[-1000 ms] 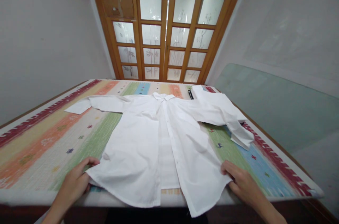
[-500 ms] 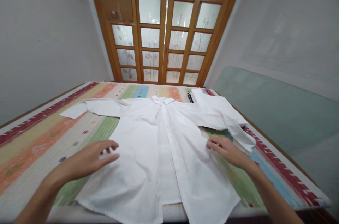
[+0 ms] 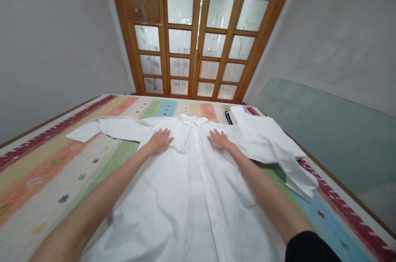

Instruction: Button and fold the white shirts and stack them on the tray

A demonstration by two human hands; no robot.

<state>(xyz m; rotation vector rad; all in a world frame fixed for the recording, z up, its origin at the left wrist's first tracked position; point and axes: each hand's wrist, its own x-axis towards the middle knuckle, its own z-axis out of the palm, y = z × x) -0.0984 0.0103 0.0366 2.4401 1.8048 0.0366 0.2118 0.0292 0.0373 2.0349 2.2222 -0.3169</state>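
Note:
A white long-sleeved shirt [image 3: 161, 187] lies spread with its front open, its collar [image 3: 193, 120] toward the far end. My left hand [image 3: 160, 140] rests flat on the chest at the left, just below the shoulder, fingers stretched out. On the opposite side of the opening, my right hand [image 3: 218, 139] lies with spread fingers on the chest below the collar. The left sleeve [image 3: 119, 125] reaches out sideways, while the right sleeve [image 3: 278, 154] bends down toward me. My forearms cover parts of the shirt's sides.
Under the shirt is a striped, patterned cloth [image 3: 89, 171] on a bed-like surface. Folded white fabric [image 3: 260, 123] lies beyond the right sleeve, with a black-and-white item [image 3: 228, 117] beside it. A pale green panel [image 3: 328, 130] stands along the right wall. Wooden glass-paned doors [image 3: 196, 64] close off the far end.
Both hands have moved forward and inward from beside the shirt's lower body onto its upper chest. The right sleeve's end appears shifted slightly right and nearer.

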